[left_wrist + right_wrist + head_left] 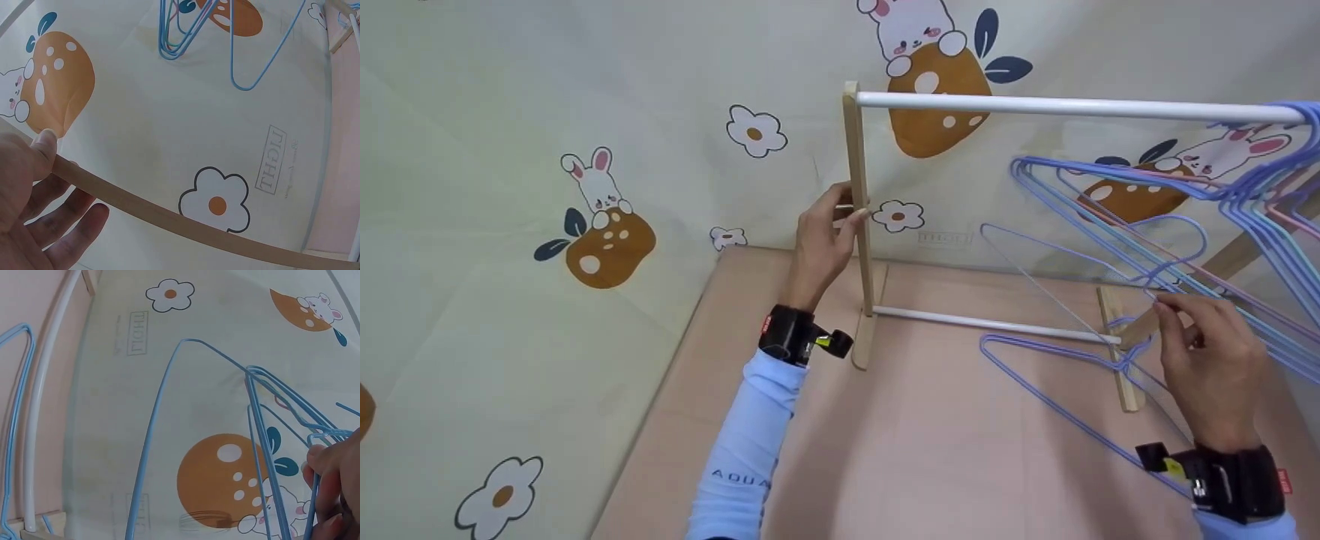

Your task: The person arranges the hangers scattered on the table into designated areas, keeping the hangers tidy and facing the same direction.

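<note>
My left hand (825, 236) grips the left wooden upright (855, 157) of a hanger rack, the thumb on one side and the fingers around the other. In the left wrist view the thumb presses on the same upright (140, 211). On the right, my right hand (1215, 360) pinches a thin blue clothes hanger by the wire below its hook (1204, 241). Its shoulder reaches left, below the rack's white top bar (1035, 105). Several blue, pink and green hangers (1252, 187) hang from that bar's right end, behind and above the right hand.
More blue hangers (1050, 345) lie low in front of the rack, partly over its wooden right foot (1131, 390). A white lower bar (997, 322) joins the feet. The rack stands on a pink surface (930, 427) against a wall covering (675, 112) printed with rabbits and flowers.
</note>
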`<control>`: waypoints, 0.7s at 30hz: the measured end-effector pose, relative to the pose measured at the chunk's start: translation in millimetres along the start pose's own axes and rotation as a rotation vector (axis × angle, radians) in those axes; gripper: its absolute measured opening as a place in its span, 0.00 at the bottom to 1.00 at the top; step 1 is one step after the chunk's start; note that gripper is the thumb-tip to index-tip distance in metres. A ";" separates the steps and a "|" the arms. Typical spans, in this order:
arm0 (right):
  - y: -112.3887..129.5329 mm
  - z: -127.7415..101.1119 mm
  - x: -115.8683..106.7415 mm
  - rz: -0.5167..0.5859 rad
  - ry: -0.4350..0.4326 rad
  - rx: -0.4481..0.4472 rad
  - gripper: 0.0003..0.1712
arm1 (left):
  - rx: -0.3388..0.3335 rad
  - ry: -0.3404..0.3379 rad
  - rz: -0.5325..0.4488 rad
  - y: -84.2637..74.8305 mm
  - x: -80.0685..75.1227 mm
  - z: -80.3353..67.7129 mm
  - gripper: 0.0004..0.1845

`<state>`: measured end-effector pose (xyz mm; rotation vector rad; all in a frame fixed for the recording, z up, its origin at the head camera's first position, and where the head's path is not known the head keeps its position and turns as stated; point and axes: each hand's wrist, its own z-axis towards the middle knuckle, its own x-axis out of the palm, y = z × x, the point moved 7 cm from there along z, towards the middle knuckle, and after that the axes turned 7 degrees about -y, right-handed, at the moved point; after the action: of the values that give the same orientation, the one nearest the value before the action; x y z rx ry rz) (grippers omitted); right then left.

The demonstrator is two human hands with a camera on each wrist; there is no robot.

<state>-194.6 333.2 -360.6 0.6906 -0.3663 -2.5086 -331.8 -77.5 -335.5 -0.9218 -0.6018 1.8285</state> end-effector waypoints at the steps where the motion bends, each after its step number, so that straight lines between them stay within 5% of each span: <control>1: 0.5 1.3 -0.5 0.000 0.003 0.001 0.11 | -0.003 0.001 -0.002 0.0 0.0 0.0 0.16; 21: 6.2 19.1 -12.9 -0.076 0.005 0.041 0.13 | -0.007 -0.006 -0.004 2.6 1.0 1.2 0.15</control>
<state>-192.8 337.2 -337.1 0.7394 -0.3980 -2.5767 -334.5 -77.6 -337.1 -0.9190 -0.6138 1.8270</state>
